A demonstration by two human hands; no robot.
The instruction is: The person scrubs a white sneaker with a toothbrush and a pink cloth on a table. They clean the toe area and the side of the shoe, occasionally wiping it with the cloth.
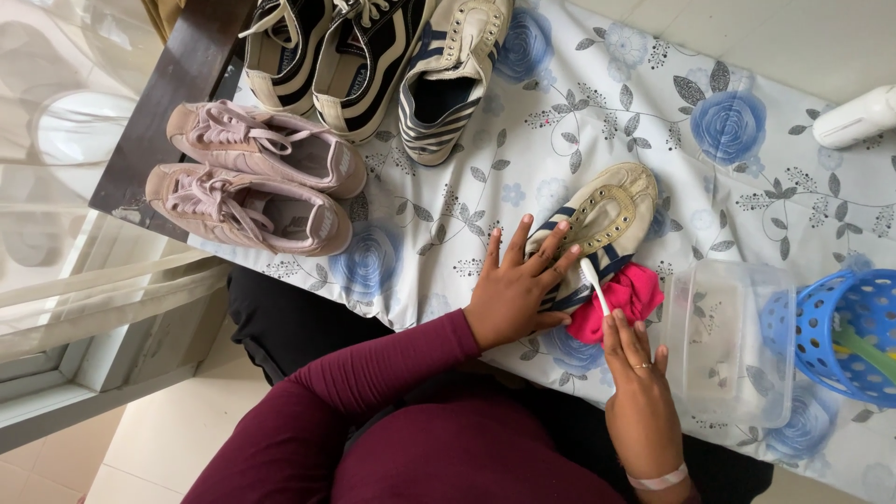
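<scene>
The striped shoe (pixel 597 229) lies near the front edge of the table, on the flowered cloth (pixel 579 112), its long axis running from the near left to the far right, toe pointing away. The left hand (pixel 515 285) lies flat on its near end, fingers spread wide and pressing down, gripping nothing, only pinning the shoe in place. The right hand (pixel 635 373) comes in from the near right and is closed around the handle of a white toothbrush (pixel 592 283), whose head rests against the shoe's side, just right of the left fingertips. A pink rag (pixel 621 299) is bunched under and beside the shoe, touching it, between the shoe and the right hand. To the right sits a clear plastic tub (pixel 728 341), and beyond that a blue perforated basket (pixel 845 327) at the edge of view. Farther off to the left lies a pair of pink trainers (pixel 257 177); at the far edge are black-and-white sneakers (pixel 327 51) and a second striped shoe (pixel 453 75). A white object (pixel 854 117) lies far right.
</scene>
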